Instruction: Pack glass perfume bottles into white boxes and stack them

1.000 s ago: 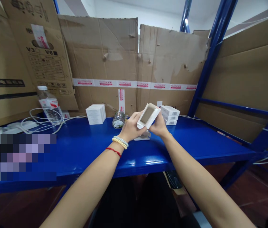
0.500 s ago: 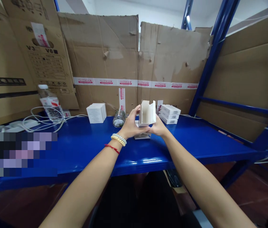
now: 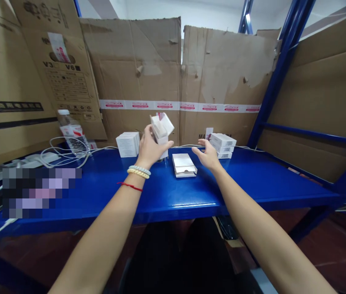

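My left hand is raised above the blue shelf and grips a small white carton whose end flaps stand open. My right hand hovers to the right of it with fingers spread and nothing in it. Between and below the hands a flat white box lies on the shelf. A stack of three white boxes sits just beyond my right hand.
A white box stack stands at the back left. A water bottle and tangled white cables lie further left. Cardboard sheets wall the back. A blue upright rises on the right.
Both hands held the carton together in front of me. Now my right hand has let go and opened, while my left hand has lifted the carton up and to the left.
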Motion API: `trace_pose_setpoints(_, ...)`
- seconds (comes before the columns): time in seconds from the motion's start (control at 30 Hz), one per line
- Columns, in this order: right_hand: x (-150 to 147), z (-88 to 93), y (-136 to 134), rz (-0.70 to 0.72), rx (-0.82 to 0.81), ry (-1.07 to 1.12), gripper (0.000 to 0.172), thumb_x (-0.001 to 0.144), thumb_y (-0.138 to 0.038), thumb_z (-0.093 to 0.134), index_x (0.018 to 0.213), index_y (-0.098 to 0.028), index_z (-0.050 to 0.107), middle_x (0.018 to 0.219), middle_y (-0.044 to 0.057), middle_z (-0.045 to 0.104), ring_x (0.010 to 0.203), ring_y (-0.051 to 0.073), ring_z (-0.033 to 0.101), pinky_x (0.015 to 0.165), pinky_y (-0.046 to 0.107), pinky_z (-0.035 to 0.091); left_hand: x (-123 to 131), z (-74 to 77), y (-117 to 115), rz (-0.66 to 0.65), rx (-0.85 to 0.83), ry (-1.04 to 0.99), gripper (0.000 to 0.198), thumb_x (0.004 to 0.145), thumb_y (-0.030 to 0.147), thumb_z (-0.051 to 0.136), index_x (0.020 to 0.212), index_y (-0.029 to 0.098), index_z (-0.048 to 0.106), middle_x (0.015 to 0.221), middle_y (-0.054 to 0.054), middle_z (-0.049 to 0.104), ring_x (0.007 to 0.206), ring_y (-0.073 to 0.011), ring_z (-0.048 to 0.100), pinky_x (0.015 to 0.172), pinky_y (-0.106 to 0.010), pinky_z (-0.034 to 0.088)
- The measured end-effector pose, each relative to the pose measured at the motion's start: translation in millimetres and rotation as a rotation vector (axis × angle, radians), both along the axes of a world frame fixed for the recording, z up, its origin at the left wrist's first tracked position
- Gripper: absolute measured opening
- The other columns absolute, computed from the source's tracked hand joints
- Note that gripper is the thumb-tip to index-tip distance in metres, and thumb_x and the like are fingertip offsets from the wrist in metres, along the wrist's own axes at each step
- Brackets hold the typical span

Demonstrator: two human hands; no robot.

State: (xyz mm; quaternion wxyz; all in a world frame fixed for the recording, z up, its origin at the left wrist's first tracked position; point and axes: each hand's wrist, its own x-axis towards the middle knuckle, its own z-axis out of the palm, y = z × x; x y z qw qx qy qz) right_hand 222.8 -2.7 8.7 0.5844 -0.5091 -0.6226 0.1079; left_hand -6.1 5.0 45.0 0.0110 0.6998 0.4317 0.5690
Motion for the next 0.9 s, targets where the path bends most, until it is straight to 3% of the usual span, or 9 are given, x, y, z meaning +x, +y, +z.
trace_pose_setpoints(0.13, 6, -4.2, 10, -0.135, -0.106, 0.001, 0.048, 0.077, -0.046, 0.059, 0.112, -0.014, 0.058, 0.115, 0.016, 0.064, 0.11, 0.027, 0.06, 0.1, 0.045, 0.043, -50, 5.8, -2, 0.13, -0.164, 0.003, 0.087, 0.053, 0.048, 0.084, 0.123, 0.016, 0.044, 0.114, -0.019, 0.063, 0.107, -0.0346, 0.061, 0.091, -0.053, 0.051)
trace_pose_setpoints(0.23, 8, -5.0, 13, -0.163, -0.206, -0.029, 0.045, 0.079, -0.047, 0.055, 0.109, -0.014, 0.059, 0.114, 0.016, 0.065, 0.108, 0.027, 0.06, 0.097, 0.042, 0.044, -85, -5.9, -1, 0.187, -0.3, 0.005, 0.084, 0.051, 0.052, 0.084, 0.118, 0.016, 0.048, 0.113, -0.019, 0.065, 0.107, -0.0361, 0.062, 0.093, -0.053, 0.049)
trace_pose_setpoints(0.33, 10, -0.1, 10, -0.201, -0.311, -0.079, 0.045, 0.08, -0.047, 0.053, 0.109, -0.012, 0.06, 0.112, 0.017, 0.066, 0.107, 0.027, 0.061, 0.097, 0.041, 0.043, -105, -24.3, 2, 0.168, -0.51, -0.034, 0.083, 0.049, 0.05, 0.085, 0.116, 0.016, 0.051, 0.115, -0.017, 0.066, 0.108, -0.0337, 0.063, 0.096, -0.047, 0.048)
trace_pose_setpoints(0.43, 13, 8.9, -2, -0.232, -0.331, -0.017, 0.05, 0.078, -0.047, 0.055, 0.112, -0.011, 0.06, 0.111, 0.017, 0.067, 0.102, 0.027, 0.062, 0.095, 0.04, 0.044, -111, -35.2, 1, 0.026, -0.556, -0.115, 0.084, 0.053, 0.048, 0.083, 0.123, 0.016, 0.05, 0.123, -0.015, 0.064, 0.111, -0.0289, 0.062, 0.097, -0.041, 0.048)
trace_pose_setpoints(0.5, 15, 12.6, -17, -0.214, -0.259, 0.101, 0.051, 0.077, -0.05, 0.055, 0.112, -0.014, 0.06, 0.105, 0.013, 0.069, 0.094, 0.025, 0.064, 0.089, 0.038, 0.047, -112, -35.7, -2, 0.005, -0.568, -0.084, 0.087, 0.054, 0.046, 0.084, 0.128, 0.016, 0.048, 0.126, -0.015, 0.062, 0.113, -0.0287, 0.061, 0.099, -0.04, 0.047)
trace_pose_setpoints(0.6, 20, 7.0, -49, -0.275, -0.188, 0.219, 0.047, 0.07, -0.049, 0.062, 0.104, -0.016, 0.063, 0.1, 0.011, 0.07, 0.093, 0.026, 0.064, 0.09, 0.04, 0.047, -112, -31.9, -8, 0.109, -0.595, 0.024, 0.09, 0.057, 0.049, 0.082, 0.132, 0.016, 0.045, 0.128, -0.016, 0.062, 0.117, -0.0314, 0.059, 0.1, -0.041, 0.046)
trace_pose_setpoints(0.73, 26, -19.9, -102, -0.248, -0.13, 0.368, 0.047, 0.066, -0.051, 0.067, 0.1, -0.018, 0.064, 0.101, 0.011, 0.07, 0.098, 0.027, 0.064, 0.093, 0.043, 0.047, -116, -30.9, -8, 0.141, -0.606, 0.096, 0.091, 0.06, 0.054, 0.078, 0.134, 0.015, 0.043, 0.128, -0.016, 0.061, 0.119, -0.0329, 0.058, 0.1, -0.041, 0.046)
trace_pose_setpoints(0.9, 26, -58.8, -159, -0.332, -0.164, 0.399, 0.047, 0.067, -0.053, 0.069, 0.098, -0.019, 0.064, 0.105, 0.011, 0.069, 0.099, 0.028, 0.065, 0.092, 0.044, 0.049, -122, -37.2, 5, 0.025, -0.612, 0.072, 0.085, 0.059, 0.049, 0.078, 0.131, 0.016, 0.048, 0.128, -0.015, 0.061, 0.117, -0.0309, 0.059, 0.101, -0.041, 0.045)
